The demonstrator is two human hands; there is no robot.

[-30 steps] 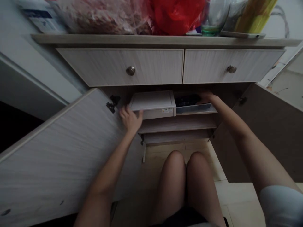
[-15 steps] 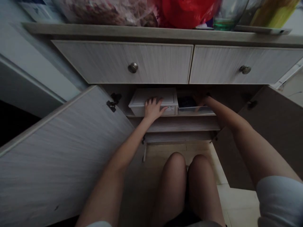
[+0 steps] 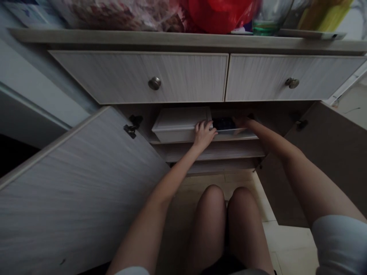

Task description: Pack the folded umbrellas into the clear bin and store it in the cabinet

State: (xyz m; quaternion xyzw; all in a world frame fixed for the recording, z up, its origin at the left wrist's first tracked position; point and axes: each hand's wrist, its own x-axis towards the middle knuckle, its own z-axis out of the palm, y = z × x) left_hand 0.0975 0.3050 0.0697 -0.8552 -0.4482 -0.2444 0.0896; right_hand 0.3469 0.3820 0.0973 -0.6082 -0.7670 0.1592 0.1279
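My left hand [image 3: 204, 135] rests at the right end of a white lidded box [image 3: 180, 120] on the cabinet's upper shelf. Its fingers are apart and reach over the box's edge toward a shallow clear bin [image 3: 229, 133] beside it. A dark, flat-looking item [image 3: 224, 123] lies in that bin; shadow hides what kind it is. My right hand [image 3: 241, 123] reaches into the bin from the right and is right by the dark item. Its fingers are dim and partly hidden, so a grip cannot be made out.
Open cabinet doors stand at the left [image 3: 94, 183] and right [image 3: 327, 160]. Above are two closed drawers with round knobs [image 3: 155, 83]. The countertop [image 3: 129, 36] bears plastic bags, a red item [image 3: 220, 15] and a glass [image 3: 266, 23]. A lower shelf [image 3: 223, 152] runs below.
My left hand has slid right along the white box, from its front middle to its right end by the clear bin. My right hand stays in the bin. The view has shifted slightly.
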